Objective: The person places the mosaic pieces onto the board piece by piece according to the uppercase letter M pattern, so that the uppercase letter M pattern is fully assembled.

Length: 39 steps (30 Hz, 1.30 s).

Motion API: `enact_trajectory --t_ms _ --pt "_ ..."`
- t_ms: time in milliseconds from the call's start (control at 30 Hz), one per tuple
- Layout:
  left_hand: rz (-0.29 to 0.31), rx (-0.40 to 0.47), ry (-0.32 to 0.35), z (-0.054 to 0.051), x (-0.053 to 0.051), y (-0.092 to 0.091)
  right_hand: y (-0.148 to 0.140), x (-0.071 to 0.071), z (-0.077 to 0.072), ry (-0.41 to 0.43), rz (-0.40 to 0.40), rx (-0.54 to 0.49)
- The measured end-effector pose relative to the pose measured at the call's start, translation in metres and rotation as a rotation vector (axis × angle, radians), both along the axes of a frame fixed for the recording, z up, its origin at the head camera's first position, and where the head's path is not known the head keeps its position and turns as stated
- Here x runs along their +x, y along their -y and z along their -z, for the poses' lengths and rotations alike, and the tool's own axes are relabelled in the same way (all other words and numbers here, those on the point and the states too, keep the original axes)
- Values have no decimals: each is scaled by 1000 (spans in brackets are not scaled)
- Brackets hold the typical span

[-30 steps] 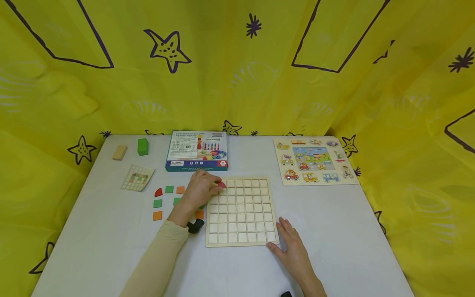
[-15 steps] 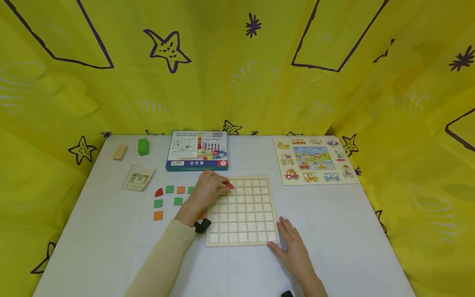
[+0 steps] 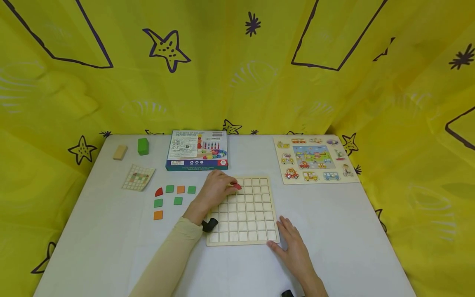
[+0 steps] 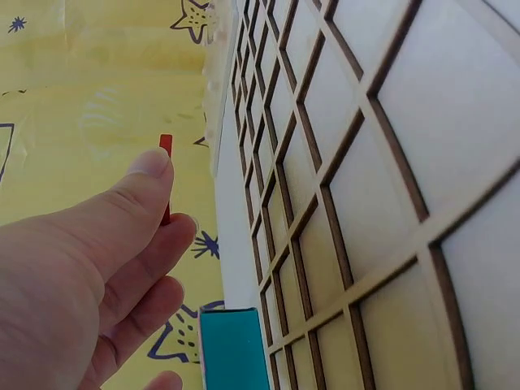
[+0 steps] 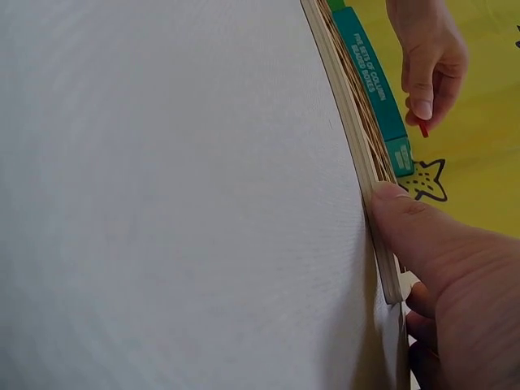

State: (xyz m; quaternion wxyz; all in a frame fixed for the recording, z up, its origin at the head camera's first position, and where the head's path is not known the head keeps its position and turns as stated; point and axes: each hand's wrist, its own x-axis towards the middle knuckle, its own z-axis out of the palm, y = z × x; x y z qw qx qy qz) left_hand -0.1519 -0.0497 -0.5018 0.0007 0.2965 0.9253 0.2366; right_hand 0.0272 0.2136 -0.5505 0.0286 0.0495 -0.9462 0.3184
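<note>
My left hand (image 3: pixel 216 190) pinches a red tile with a curved edge (image 3: pixel 237 186) between thumb and fingertips, over the top row of a wooden grid board (image 3: pixel 242 225). In the left wrist view, that red tile (image 4: pixel 166 141) stands edge-on, apart from the board. My right hand (image 3: pixel 294 248) rests at the board's lower right corner, its fingers stretched along the right side. Its thumb touches the board's edge (image 5: pixel 357 146) in the right wrist view. Left of the board lie loose tiles: a red one with a curved edge (image 3: pixel 158 192), several green squares (image 3: pixel 178 201) and orange squares (image 3: pixel 158 215).
Behind the board lies a flat game box (image 3: pixel 196 151). At the back right is a picture puzzle (image 3: pixel 315 160). A patterned grid card (image 3: pixel 138 177), a green block (image 3: pixel 143 147) and a plain wooden block (image 3: pixel 120 152) are at the back left.
My left hand has moved right along the board's top row with the red tile, uncovering a green tile at the left. My right hand stays at the corner.
</note>
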Motion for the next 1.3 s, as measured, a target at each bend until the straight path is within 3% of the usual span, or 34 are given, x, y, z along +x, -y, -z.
enact_trajectory --t_ms 700,1300 --pt "42 22 -32 2 1 -23 0 -2 1 -26 0 2" --pt "76 1 14 10 4 -45 0 0 3 -17 6 -1"
